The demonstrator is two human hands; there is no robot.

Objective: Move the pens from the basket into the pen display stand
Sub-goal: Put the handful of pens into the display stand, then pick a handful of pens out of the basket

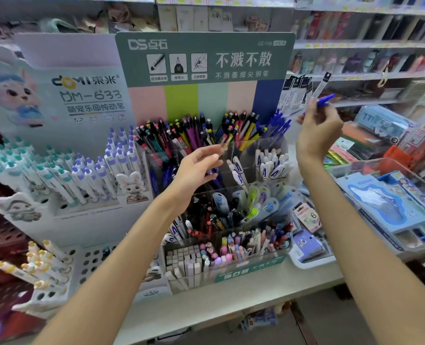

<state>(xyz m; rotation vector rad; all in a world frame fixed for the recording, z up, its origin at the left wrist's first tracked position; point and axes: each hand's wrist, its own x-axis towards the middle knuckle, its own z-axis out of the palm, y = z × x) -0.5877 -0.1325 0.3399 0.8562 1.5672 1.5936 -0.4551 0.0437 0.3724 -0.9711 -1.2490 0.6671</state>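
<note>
My right hand (317, 130) is raised at the upper right of the clear tiered pen display stand (263, 263) and pinches a blue pen (324, 100) by its fingertips, cap end pointing up and right. Just left of that hand, the stand's top right compartment holds several blue pens (279, 125). My left hand (196, 168) hovers over the stand's middle tier with fingers spread and nothing in it. The stand's compartments are packed with mixed coloured pens. No basket is visible.
A white cardboard stand with teal and purple capped pens (64, 178) stands to the left. A clear tray of blue boxed sets (390, 207) sits to the right. A small white tray (308, 245) lies beside the stand. Shelves of stationery fill the background.
</note>
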